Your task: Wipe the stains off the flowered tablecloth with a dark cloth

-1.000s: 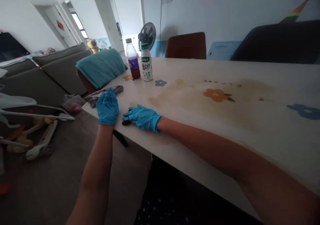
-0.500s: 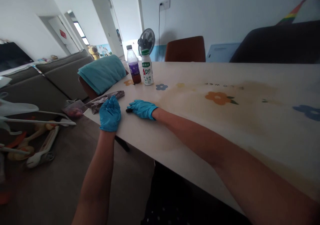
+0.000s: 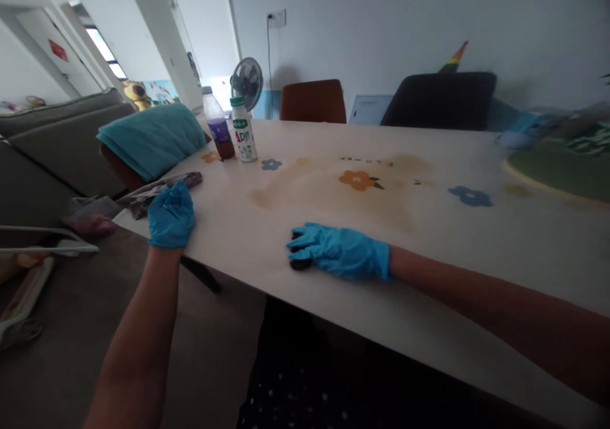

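The right hand (image 3: 338, 250), gloved, grips a dark object (image 3: 300, 264) near the table (image 3: 238, 238)'s front edge, open room leftward; the left hand (image 3: 172, 216), fingers curled, contents unclear, is beside a cloth (image 3: 144, 199) near the left corner.

2 hands (image 3: 171, 218) (image 3: 339, 251), 1 dk obj (image 3: 300, 264), 1 tbl (image 3: 233, 229), 2 btls (image 3: 218, 128) (image 3: 243, 135).

Right hand (image 3: 339, 251) here on the table (image 3: 267, 229), pad (image 3: 300, 265) right beneath it, left hand (image 3: 171, 218) out to its left, cloth (image 3: 141, 203) just past that one, left bottle (image 3: 220, 131) and right bottle (image 3: 244, 138) farther ahead, fan (image 3: 248, 81) behind them, chair (image 3: 313, 100) across the table.
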The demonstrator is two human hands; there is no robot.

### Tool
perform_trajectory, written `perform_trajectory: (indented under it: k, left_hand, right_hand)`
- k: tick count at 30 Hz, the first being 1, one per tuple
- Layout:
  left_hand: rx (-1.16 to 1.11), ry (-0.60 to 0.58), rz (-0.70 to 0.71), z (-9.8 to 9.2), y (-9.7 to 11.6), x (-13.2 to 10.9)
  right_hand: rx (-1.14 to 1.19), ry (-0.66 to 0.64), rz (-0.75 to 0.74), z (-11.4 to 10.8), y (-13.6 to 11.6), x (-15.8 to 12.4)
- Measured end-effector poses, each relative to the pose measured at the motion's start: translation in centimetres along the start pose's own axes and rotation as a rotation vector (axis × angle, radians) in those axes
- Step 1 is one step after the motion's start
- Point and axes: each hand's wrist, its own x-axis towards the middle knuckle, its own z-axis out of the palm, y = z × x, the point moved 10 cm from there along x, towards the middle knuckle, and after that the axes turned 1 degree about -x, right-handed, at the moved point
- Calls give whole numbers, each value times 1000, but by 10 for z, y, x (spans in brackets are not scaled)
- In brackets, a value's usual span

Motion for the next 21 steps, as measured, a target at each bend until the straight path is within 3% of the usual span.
perform_trajectory:
  k: [6,10,12,15,18,21]
  left_hand:
    - [14,-12,-14,3,-1,-6]
    - [30,-12,-24,0,-1,-4]
    - [33,-21,-23,0,-1,-5]
    - [38,-10,-11,-1,-1,-6]
    - [57,-6,-21,-5,-2,-3]
    - [106,-128,-45,-5,-1,8]
  right_hand:
    - [-61,45,206,-14,-2,-130]
    - [-196,23,415,-15,10,-171]
    - [-257,16,491,-16,18,-167]
    - [-307,32,521,-21,26,-132]
    - [-331,66,500,-27,34,-74]
    - [-345,78,463,-29,41,-5]
